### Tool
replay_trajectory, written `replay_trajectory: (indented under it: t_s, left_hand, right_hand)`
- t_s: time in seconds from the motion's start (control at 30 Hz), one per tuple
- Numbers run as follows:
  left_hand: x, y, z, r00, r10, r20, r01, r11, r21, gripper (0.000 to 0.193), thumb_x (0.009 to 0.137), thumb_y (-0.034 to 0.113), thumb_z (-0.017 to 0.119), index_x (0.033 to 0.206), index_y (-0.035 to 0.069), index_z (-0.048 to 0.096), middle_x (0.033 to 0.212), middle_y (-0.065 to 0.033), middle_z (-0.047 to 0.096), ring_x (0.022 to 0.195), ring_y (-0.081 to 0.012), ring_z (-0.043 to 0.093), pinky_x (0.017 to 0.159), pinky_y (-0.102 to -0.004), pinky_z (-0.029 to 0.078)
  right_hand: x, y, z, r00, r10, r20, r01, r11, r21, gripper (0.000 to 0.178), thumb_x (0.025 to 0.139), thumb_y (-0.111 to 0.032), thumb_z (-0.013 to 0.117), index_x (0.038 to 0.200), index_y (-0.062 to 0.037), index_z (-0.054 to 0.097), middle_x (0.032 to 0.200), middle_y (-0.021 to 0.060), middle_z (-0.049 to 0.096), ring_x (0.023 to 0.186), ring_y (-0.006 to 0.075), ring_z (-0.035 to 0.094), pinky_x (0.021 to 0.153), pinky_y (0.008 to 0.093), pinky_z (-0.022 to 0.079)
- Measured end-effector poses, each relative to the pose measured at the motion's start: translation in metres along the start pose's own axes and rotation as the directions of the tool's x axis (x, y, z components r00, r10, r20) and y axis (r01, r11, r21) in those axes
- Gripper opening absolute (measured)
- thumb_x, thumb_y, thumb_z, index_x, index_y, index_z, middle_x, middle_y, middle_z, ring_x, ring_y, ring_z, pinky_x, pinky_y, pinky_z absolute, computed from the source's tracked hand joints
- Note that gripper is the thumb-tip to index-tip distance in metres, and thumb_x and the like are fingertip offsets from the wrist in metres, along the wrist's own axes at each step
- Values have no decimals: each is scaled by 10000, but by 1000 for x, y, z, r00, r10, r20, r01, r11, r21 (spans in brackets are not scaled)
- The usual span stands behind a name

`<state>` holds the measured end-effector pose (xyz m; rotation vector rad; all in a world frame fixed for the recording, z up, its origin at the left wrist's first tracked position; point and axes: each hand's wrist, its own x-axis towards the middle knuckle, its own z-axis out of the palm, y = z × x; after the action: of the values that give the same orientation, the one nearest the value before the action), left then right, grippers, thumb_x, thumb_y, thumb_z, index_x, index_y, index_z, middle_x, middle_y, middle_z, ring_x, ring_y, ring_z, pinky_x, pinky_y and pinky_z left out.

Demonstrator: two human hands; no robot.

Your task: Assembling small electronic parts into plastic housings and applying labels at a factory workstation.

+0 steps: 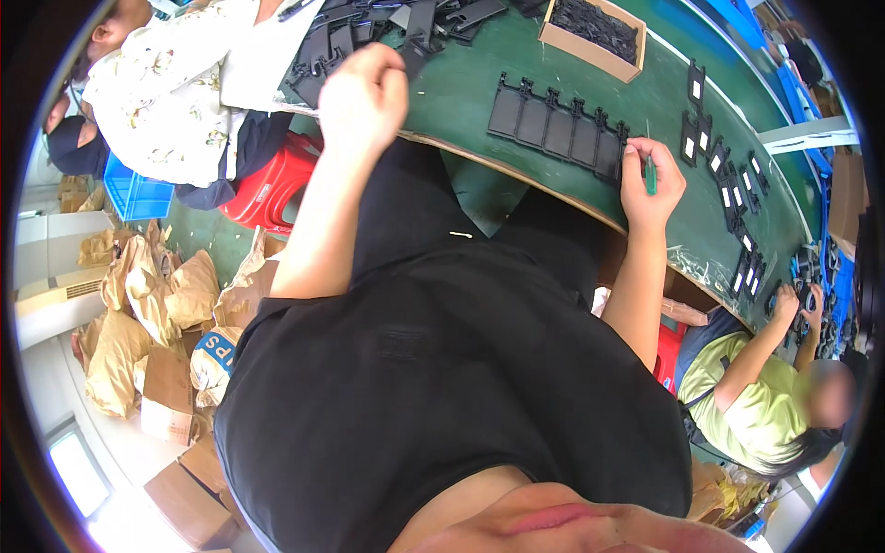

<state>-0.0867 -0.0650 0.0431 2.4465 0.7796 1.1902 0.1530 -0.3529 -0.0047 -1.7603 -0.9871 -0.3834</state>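
My left hand point(365, 92) is curled closed at the near edge of a heap of flat black plastic parts point(343, 41). A black plastic piece point(417, 57) shows right beside its fingertips; whether the fingers grip it is hidden. My right hand point(653, 184) is closed round a slim green-handled tool point(651, 175), with what looks like a thin shaft pointing away from me. Its thumb and forefinger are at the right end of a row of black rectangular plastic panels point(558, 129), laid side by side with small clip-like ends along the far side.
A cardboard box point(590, 48) of small black parts stands beyond the row on the green table point(461, 101). Black pieces with white labels point(728, 189) lie at the right. One person point(175, 101) sits left, another point(765, 396) works at right. Paper-wrapped bundles point(138, 295) fill the floor at left.
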Motion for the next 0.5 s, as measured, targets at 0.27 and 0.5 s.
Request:
replay_trajectory:
  t_s: [0.27,0.5]
  left_hand:
    - [-33,29,53,934,-46,354,17,996,85,184,889,200,631,1005,92,726,881,-169,735,832,-390,721,745,-482,571]
    - [-20,23,59,880,182,438,-197,980,-12,212,922,229,652,1051,91,747,918,-145,735,867,-367,720,775,-461,576]
  right_hand:
    - [0,1,1,999,-18,26,19,1000,-7,46,877,7,726,922,0,719,753,65,648,679,146,619,662,282,496]
    - [-1,5,0,1000,6,-1,-6,1000,1,49,878,17,725,925,6,718,776,56,667,695,119,619,677,268,503]
